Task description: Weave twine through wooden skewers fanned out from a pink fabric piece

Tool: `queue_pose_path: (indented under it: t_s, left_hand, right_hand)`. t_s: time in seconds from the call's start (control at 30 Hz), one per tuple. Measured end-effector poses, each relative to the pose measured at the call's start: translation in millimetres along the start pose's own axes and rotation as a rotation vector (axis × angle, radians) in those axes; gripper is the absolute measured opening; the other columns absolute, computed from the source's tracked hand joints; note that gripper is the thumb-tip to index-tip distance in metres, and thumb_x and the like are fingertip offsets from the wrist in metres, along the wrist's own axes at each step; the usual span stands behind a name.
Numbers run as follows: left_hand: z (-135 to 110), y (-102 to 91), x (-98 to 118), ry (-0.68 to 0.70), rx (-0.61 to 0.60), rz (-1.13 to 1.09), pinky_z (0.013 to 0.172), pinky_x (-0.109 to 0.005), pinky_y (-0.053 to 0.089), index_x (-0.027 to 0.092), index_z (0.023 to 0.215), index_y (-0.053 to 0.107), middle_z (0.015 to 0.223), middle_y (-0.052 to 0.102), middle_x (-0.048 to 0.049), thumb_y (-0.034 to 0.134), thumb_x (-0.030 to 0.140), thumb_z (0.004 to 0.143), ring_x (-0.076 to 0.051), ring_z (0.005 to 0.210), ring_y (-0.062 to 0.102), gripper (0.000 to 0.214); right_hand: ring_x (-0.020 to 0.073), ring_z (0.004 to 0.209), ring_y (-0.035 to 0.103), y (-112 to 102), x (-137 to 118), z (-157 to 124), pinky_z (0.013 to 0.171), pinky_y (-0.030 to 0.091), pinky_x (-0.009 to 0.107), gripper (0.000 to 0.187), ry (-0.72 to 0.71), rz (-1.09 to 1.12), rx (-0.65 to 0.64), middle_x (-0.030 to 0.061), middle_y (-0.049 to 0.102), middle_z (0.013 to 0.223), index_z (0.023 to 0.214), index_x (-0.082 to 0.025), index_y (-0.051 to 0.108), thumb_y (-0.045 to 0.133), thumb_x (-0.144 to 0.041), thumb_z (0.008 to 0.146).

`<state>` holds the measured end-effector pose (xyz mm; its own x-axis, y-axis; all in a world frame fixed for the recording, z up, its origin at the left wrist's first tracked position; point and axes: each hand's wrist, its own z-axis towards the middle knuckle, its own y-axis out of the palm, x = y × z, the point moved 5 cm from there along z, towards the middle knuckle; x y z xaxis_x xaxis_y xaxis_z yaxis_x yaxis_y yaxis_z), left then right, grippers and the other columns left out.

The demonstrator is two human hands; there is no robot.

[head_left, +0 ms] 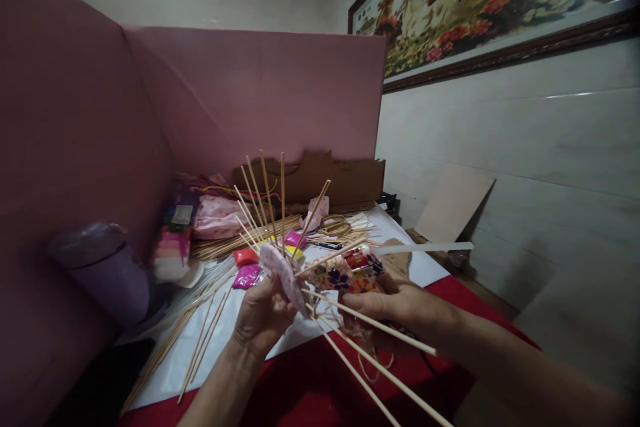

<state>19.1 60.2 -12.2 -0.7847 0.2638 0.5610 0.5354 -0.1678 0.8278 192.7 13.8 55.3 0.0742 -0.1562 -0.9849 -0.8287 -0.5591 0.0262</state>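
My left hand [263, 317] is closed on the edge of a pink cloth-covered disc [281, 277], which is tilted up on its side. Thin wooden sticks [283, 197] fan out all round the disc, several upward and several toward me at lower right. In my right hand [395, 303] is a flower-patterned hot glue gun [343, 273], with a long white glue stick [425, 248] jutting from its back. The glue gun points left at the disc; its tip is hidden among the sticks. A loop of twine [373, 367] hangs below my right hand.
Small bright packets [246, 275] and bundles of sticks [220, 247] lie on the white sheet [165, 373] behind the hands. Cloth rolls [173, 247] and a lilac lidded container [113, 280] stand left. Torn cardboard [320, 180] leans against the pink partition [260, 93].
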Motion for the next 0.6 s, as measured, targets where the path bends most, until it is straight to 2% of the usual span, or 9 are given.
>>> queue_pose_path:
  t_s: [0.1,0.23,0.37,0.47,0.6]
  left_hand:
    - [0.2,-2.3,0.1,0.012,0.012,0.011,0.045,-0.02,0.047,0.012,0.08,0.068,0.077,0.071,-0.0072,0.065,0.016,0.07,-0.018,0.066,0.065,0.011]
    - [-1.7,0.1,0.4,0.021,-0.023,0.012,0.05,-0.022,0.05,0.015,0.081,0.068,0.075,0.071,-0.0041,0.068,0.017,0.069,-0.018,0.066,0.066,0.013]
    - [-3.0,10.4,0.8,0.024,-0.142,-0.022,0.06,-0.021,0.053,0.017,0.081,0.068,0.076,0.072,-0.0007,0.072,0.014,0.063,-0.015,0.067,0.066,0.018]
    - [-2.8,14.9,1.9,0.05,-0.188,-0.007,0.059,-0.02,0.053,0.016,0.081,0.069,0.076,0.072,-0.0011,0.071,0.015,0.065,-0.015,0.067,0.067,0.016]
    - [-3.6,14.3,1.6,0.049,-0.208,-0.013,0.063,-0.021,0.053,0.016,0.082,0.07,0.078,0.073,-0.0018,0.07,0.016,0.066,-0.017,0.071,0.067,0.016]
  right_hand:
    - [0.0085,0.05,0.052,3.5,-2.5,-2.3,0.049,0.044,0.019,0.03,0.025,0.049,-0.076,-0.0026,0.051,0.052,0.073,-0.014,0.06,0.062,-0.044,0.073]
    - [0.0086,0.054,0.053,5.5,-1.4,-4.5,0.051,0.044,0.019,0.028,0.054,0.106,-0.09,-0.002,0.053,0.057,0.072,-0.014,0.059,0.063,-0.042,0.072]
    - [0.006,0.048,0.048,6.4,5.5,-5.5,0.041,0.037,0.016,0.031,0.082,0.153,-0.068,-0.0011,0.054,0.063,0.077,-0.014,0.059,0.066,-0.043,0.069]
    - [0.0048,0.045,0.044,4.4,10.6,-5.3,0.039,0.033,0.016,0.032,0.042,0.137,-0.036,-0.0013,0.054,0.063,0.081,-0.015,0.06,0.067,-0.044,0.068]
    - [0.0057,0.043,0.043,0.7,15.2,-5.5,0.039,0.034,0.018,0.034,-0.03,0.066,0.01,-0.002,0.048,0.053,0.065,-0.013,0.06,0.063,-0.047,0.071]
